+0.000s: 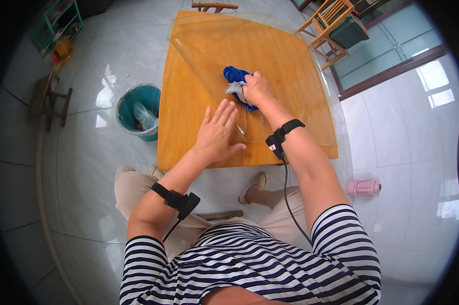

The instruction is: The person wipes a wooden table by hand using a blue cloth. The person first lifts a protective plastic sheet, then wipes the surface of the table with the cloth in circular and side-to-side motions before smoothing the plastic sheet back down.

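Note:
Before me stands a wooden table (199, 76) with a clear plastic sheet (290, 65) lying over much of its top; the sheet's left part slants across the wood in a fold. My right hand (258, 89) is closed on a bunched blue and grey-white cloth (235, 74) on the tabletop. My left hand (218, 131) rests flat near the table's front edge, palm down, fingers spread and pointing at the cloth, holding nothing. Close to its fingers a small whitish streak shows on the surface; I cannot tell what it is.
A teal bin (128, 105) with a liner and plastic bag in it stands against the table's left side. A low wooden stool (50, 99) is farther left. Wooden chairs (328, 32) are at the back right, and a pink vacuum flask (363, 188) is on the right floor.

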A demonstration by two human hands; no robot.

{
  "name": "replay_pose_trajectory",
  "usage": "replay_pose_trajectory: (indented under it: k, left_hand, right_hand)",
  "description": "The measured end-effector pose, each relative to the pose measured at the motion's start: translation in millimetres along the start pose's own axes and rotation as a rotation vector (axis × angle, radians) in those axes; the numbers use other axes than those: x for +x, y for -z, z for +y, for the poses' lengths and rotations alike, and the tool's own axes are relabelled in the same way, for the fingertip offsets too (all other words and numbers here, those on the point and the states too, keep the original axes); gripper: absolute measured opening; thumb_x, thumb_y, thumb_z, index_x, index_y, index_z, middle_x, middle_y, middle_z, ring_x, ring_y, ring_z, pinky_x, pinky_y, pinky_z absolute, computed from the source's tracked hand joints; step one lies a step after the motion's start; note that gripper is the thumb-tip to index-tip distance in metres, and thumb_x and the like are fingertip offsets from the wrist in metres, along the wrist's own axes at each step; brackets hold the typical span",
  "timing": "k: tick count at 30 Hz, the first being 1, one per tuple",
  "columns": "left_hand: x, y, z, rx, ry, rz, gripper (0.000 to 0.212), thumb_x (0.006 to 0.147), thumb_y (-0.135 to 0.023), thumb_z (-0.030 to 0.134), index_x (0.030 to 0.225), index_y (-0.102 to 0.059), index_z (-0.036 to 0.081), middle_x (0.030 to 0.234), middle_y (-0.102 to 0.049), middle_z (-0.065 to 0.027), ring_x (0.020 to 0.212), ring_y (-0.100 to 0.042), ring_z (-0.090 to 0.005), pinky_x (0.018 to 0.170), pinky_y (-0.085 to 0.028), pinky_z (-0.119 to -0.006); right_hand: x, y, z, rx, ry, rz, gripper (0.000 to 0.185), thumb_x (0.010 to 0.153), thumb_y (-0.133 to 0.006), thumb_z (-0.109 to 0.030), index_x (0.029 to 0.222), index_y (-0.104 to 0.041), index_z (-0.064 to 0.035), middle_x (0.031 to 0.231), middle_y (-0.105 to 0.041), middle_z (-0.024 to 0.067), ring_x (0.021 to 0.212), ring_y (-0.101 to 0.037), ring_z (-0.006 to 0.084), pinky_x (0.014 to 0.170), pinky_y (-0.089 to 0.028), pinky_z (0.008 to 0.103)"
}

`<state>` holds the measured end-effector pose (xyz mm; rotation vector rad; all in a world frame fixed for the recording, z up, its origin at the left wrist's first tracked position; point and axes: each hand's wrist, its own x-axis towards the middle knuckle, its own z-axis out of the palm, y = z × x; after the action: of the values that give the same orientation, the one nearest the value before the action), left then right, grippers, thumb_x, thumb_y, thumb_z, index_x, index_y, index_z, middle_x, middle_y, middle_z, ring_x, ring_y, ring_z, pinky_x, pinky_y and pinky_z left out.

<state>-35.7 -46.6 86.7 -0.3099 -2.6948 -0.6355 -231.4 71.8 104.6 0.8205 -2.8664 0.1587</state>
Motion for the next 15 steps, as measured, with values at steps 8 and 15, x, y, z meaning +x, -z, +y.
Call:
replay_pose_trajectory:
  k: [8,15]
  left_hand:
    - [15.1,5.4,-19.1,0.101,-0.025,-0.148,0.076,0.08,-0.066,0.053,0.136,-0.048,0.004,0.148,-0.039,-0.0124,0.143,-0.025,-0.0313,0.113,-0.021,-0.058]
    - [9.0,16.4,-24.7,0.172,0.05,-0.433,0.079,0.078,-0.066,0.057,0.135,-0.05,0.005,0.142,-0.045,-0.0118,0.142,-0.027,-0.0292,0.111,-0.026,-0.057]
  right_hand:
    - [15.3,17.3,29.8,0.119,0.048,-0.159,0.033,0.081,-0.063,-0.025,0.107,-0.064,-0.0056,0.104,-0.06,0.024,0.099,-0.06,0.0412,0.085,-0.05,0.0461]
    - [-106.6,24.8,-53.6,0.255,0.057,-0.022,0.023,0.08,-0.066,-0.017,0.096,-0.059,-0.0037,0.104,-0.056,0.0187,0.098,-0.058,0.0391,0.08,-0.05,0.0483]
